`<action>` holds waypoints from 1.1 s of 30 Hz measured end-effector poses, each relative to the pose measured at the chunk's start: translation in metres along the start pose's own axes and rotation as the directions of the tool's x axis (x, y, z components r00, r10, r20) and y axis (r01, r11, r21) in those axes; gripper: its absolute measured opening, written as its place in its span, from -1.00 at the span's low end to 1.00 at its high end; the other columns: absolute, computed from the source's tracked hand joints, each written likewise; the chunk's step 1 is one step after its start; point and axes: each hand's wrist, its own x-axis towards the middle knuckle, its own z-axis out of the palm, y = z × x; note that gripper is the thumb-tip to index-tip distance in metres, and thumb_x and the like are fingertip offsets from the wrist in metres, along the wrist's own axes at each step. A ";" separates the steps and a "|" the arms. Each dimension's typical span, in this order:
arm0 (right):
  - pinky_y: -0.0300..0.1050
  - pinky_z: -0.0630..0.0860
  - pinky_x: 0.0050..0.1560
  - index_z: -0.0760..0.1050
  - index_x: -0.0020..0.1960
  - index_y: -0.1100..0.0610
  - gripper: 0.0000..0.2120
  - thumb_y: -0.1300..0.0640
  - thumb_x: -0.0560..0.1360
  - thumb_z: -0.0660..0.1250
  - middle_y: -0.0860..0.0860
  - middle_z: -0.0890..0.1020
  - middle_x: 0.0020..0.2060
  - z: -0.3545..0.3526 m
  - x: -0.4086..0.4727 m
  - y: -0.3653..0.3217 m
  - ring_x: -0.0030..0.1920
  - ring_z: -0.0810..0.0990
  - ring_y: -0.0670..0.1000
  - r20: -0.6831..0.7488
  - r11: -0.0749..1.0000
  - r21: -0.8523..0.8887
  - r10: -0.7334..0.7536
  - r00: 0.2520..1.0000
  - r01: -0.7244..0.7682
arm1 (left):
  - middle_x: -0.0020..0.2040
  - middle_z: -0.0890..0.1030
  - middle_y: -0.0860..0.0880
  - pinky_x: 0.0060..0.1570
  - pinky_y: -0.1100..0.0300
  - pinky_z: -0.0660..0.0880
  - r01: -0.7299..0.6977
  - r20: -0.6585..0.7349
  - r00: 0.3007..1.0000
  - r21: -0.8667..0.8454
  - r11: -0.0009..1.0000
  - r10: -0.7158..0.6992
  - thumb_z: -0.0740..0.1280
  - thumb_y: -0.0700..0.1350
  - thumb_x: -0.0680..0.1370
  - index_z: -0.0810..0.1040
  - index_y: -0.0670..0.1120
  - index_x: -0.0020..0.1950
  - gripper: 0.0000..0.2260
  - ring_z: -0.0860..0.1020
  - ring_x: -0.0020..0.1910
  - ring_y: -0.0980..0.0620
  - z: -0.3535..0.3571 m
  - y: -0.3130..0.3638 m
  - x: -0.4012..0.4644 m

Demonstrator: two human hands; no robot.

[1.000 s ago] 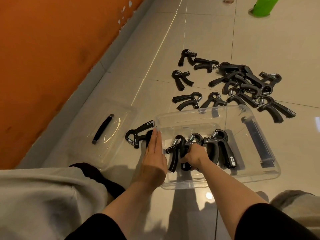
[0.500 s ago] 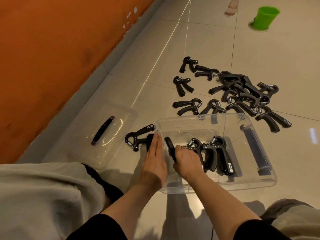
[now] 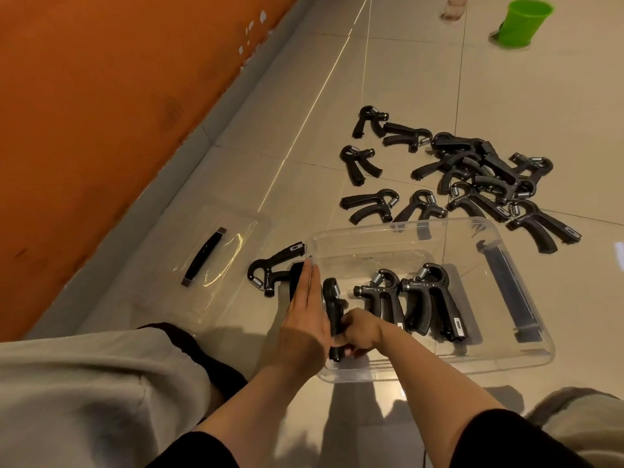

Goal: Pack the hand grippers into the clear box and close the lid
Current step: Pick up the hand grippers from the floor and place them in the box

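The clear box (image 3: 526, 359) sits open on the tiled floor in front of me. Two black hand grippers (image 3: 429, 298) stand side by side inside it. My right hand (image 3: 358, 329) is shut on a third hand gripper (image 3: 334, 305), holding it upright against the box's left wall. My left hand (image 3: 304, 319) lies flat, fingers straight, against the outside of that wall. One more hand gripper (image 3: 270, 271) lies on the floor just left of the box. Several loose hand grippers (image 3: 472, 170) are piled beyond the box. The clear lid (image 3: 236, 265) with a black handle lies to the left.
An orange wall (image 3: 101, 113) with a grey skirting runs along the left. A green bucket (image 3: 520, 21) stands far back on the right. My knees, in grey fabric, frame the bottom of the view.
My right hand has shifted the gripper it holds leftward to the box's left wall and turned it upright. The left hand has stayed pressed on the wall.
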 end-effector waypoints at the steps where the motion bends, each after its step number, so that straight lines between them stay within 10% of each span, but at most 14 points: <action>1: -0.21 0.56 -0.36 0.49 -0.16 0.17 -0.92 0.26 0.48 0.38 0.05 0.58 -0.30 -0.001 0.002 -0.001 -0.36 0.57 -0.04 -0.053 0.999 0.015 -0.035 0.998 0.036 | 0.58 -0.10 -0.05 0.32 0.05 0.43 0.001 0.000 1.000 0.011 1.000 -0.001 0.03 -0.17 0.57 -0.09 -0.15 0.54 -0.44 0.13 0.53 -0.03 0.000 0.000 0.001; 8: -0.09 0.61 -0.26 0.49 0.11 0.24 -0.75 0.19 0.47 0.41 0.18 0.63 0.01 -0.002 0.011 0.000 -0.09 0.63 0.10 -0.208 0.998 -0.052 -0.035 0.978 0.025 | 0.56 -0.04 -0.10 0.28 0.03 0.47 -0.043 -0.037 0.998 0.060 0.997 0.045 -0.03 -0.16 0.58 -0.07 -0.20 0.52 -0.49 0.16 0.52 -0.10 0.002 0.001 0.001; 14: -0.19 0.54 -0.32 0.40 0.25 0.21 -0.69 0.25 0.52 0.32 0.10 0.54 -0.03 0.001 0.009 0.000 -0.13 0.55 0.03 -0.071 0.998 0.053 -0.034 0.997 0.038 | 0.50 0.16 -0.29 0.33 0.01 0.42 -0.081 0.037 0.996 0.189 0.979 0.075 -0.01 -0.22 0.60 0.17 -0.38 0.44 -0.57 0.11 0.52 -0.20 0.006 -0.004 0.001; 18: -0.10 0.60 -0.27 0.42 0.08 0.19 -0.83 0.23 0.52 0.34 0.06 0.54 -0.17 0.000 0.009 0.003 -0.26 0.54 0.02 -0.009 0.998 0.061 0.024 1.000 -0.023 | 0.54 -0.02 -0.26 0.51 0.30 -0.07 -0.033 0.056 0.998 0.255 0.966 0.019 -0.08 -0.15 0.66 0.13 -0.33 0.48 -0.57 -0.17 0.55 -0.07 0.015 -0.019 -0.003; 27: -0.12 0.55 -0.35 0.41 0.08 0.19 -0.84 0.16 0.55 0.30 0.10 0.54 -0.26 0.000 0.009 0.004 -0.35 0.54 0.03 -0.069 0.996 -0.088 0.006 0.998 -0.012 | 0.56 -0.01 -0.17 0.40 0.13 0.35 0.011 0.037 0.999 0.025 1.000 -0.012 -0.02 -0.17 0.60 -0.04 -0.22 0.53 -0.50 0.03 0.55 -0.01 0.004 -0.005 0.000; 33: -0.13 0.53 -0.36 0.55 -0.12 0.31 -0.95 0.36 0.47 0.31 0.17 0.57 -0.33 -0.039 -0.022 0.018 -0.38 0.55 0.05 -0.220 0.986 0.160 -0.012 0.975 0.048 | 0.50 -0.34 0.20 0.44 0.06 0.29 0.104 0.114 0.988 -0.030 0.994 -0.100 0.08 -0.07 0.61 -0.33 0.10 0.46 -0.37 -0.01 0.53 0.10 -0.008 0.005 0.002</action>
